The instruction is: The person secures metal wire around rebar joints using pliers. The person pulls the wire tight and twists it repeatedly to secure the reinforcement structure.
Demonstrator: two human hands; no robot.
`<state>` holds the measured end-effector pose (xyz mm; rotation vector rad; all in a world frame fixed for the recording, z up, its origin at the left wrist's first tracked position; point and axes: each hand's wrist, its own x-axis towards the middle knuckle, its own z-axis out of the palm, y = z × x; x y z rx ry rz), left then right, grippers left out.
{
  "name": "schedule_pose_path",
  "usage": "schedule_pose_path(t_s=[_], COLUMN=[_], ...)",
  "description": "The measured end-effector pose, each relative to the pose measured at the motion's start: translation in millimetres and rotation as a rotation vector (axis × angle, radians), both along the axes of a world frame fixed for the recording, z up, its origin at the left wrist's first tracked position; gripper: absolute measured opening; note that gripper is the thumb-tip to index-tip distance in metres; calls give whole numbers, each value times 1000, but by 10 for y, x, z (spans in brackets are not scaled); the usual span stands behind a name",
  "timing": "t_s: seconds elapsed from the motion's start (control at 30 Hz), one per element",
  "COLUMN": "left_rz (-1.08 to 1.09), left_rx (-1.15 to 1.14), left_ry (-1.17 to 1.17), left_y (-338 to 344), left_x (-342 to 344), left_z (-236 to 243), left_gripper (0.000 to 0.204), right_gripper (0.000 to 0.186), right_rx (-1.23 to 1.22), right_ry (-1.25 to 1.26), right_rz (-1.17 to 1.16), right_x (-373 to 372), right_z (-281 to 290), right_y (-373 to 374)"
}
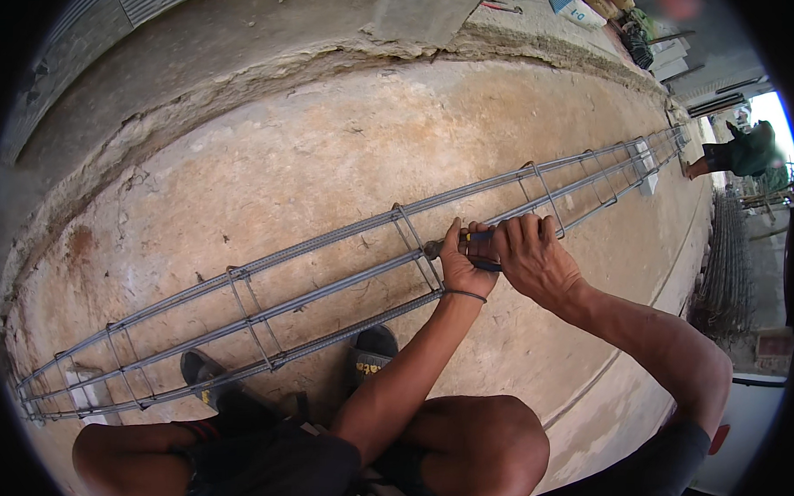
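Observation:
A long rebar cage (pixel 326 285) of lengthwise bars and square stirrups (pixel 253 317) runs diagonally across the floor before me. At its middle, a pair of pincers (pixel 433 248) with dark, yellow-marked handles has its head against the bars by a stirrup. My left hand (pixel 463 269) is closed round the pincers near the head, its wrist just over the nearest bar. Farther back, my right hand (pixel 537 257) wraps over the handle ends. Fingers partly hide the handles, and whether wire is in the jaws cannot be made out.
Pale blocks (pixel 645 165) prop the cage near both ends. My sandalled feet (pixel 202 371) are beside the near bar. Another person (pixel 746 155) is at the far right, near bundled rods (pixel 727 259). A rough concrete ledge (pixel 245 77) borders the floor; bags (pixel 576 8) lie at the back.

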<state>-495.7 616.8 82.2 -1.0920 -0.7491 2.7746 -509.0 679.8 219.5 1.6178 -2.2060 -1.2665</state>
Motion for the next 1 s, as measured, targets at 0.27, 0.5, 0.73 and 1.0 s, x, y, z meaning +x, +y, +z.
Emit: schedule_pose_path(t_s=[0.27,0.5,0.73,1.0], left_rz=[46,-144,-60,-82], left_rx=[-16,56,26,-82], left_ry=[75,50,-84,19], left_y=[94,-53,-65,-19], left_x=[192,168,-9,172], left_z=[-27,32,-170,-108], left_gripper=[22,26,29,31], right_gripper=[40,22,48,42], right_rx=[90,-61,-184,-55], right_ry=[-1281,-522,-458,-1680], right_rz=[-1553,-445,-401,-1918], right_x=[-503,-305,-95,-476], right_z=[66,6,-27,31], right_y=[14,20,117,209])
